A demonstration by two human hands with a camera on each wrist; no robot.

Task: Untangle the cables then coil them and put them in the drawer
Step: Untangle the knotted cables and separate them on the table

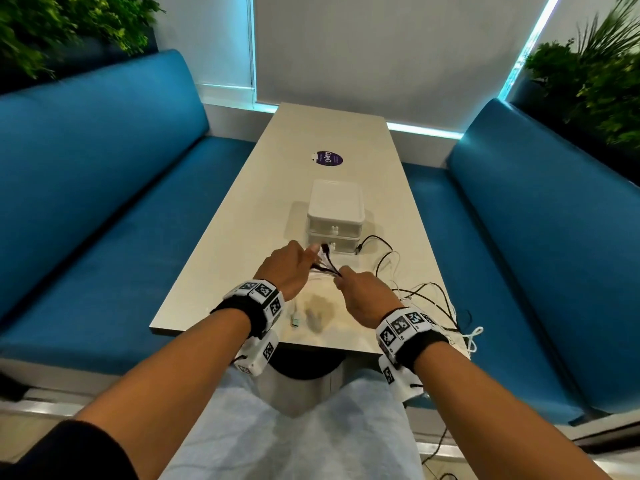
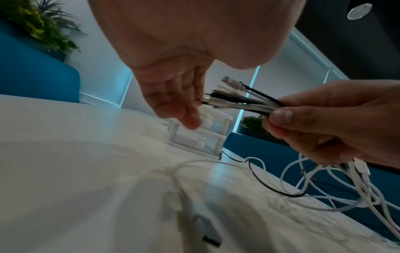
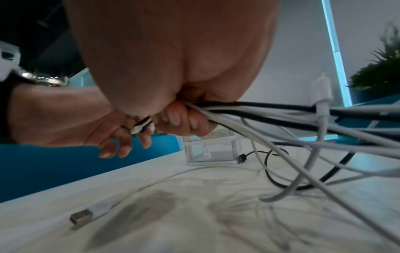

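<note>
Bunch of thin black and white rubbery cables (image 2: 255,102), being held above the near end of the pale matte worktop (image 1: 242,216), just in front of the small white translucent plastic two-drawer box (image 1: 335,216). Right hand (image 2: 329,125) gripping the bunch, fingers (image 2: 281,116) and thumb curling tightly round it, connector ends fanning out beyond the grip. Left hand (image 1: 285,268) reaching to those ends, fingers (image 2: 186,113) mostly extended, tips meeting the plugs; whether pinching one or merely touching, hard telling, being blurred in the left wrist view and partly hidden behind the right hand in the right wrist view. Remaining lengths trailing from under the right hand in loose loops, sprawling over the right side of the worktop and spilling past its edge, white and black strands crossing so exact count being impossible. One black plug (image 3: 242,158) lying just beside the box's lower right corner. One white cable with a metal USB plug (image 3: 81,217) lying flat near the front edge, apart from the bunch. Both drawers sitting closed, small rounded knobs showing, contents not discernible. Round purple sticker (image 1: 327,158) lying farther along the worktop. Blue padded benches (image 1: 104,188) flanking both sides.
</note>
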